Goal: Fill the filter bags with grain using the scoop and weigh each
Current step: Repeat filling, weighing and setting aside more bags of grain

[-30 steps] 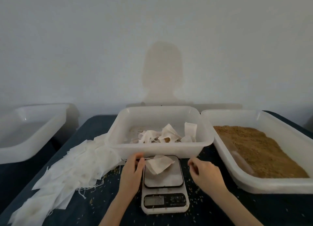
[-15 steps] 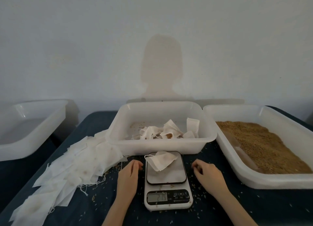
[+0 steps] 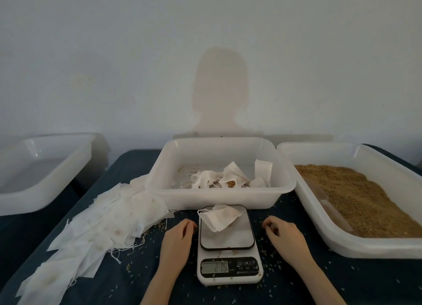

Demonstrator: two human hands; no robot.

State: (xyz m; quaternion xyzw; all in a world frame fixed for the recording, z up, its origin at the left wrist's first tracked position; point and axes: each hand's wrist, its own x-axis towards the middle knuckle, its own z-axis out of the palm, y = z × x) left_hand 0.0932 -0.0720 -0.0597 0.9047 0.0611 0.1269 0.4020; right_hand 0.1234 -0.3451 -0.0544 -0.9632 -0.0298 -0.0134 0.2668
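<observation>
A white filter bag (image 3: 220, 216) with grain in it lies on the platform of a small white kitchen scale (image 3: 228, 243); the display shows digits. My left hand (image 3: 177, 238) rests on the dark cloth just left of the scale, fingers loosely curled, holding nothing. My right hand (image 3: 284, 235) rests to the right of the scale, fingers also loosely curled and empty. Neither hand touches the bag. A clear scoop (image 3: 324, 197) lies partly buried in the brown grain (image 3: 363, 197) of the right tub (image 3: 342, 247).
The middle white tub (image 3: 205, 198) behind the scale holds several filled bags (image 3: 230, 178). A pile of empty filter bags (image 3: 96, 227) spreads over the table at the left. Another white tub (image 3: 41, 186) stands at far left. Loose grains dot the dark cloth.
Both hands have drawn back from the bag and scale platform and settled on the cloth at either side. The bag stays on the scale.
</observation>
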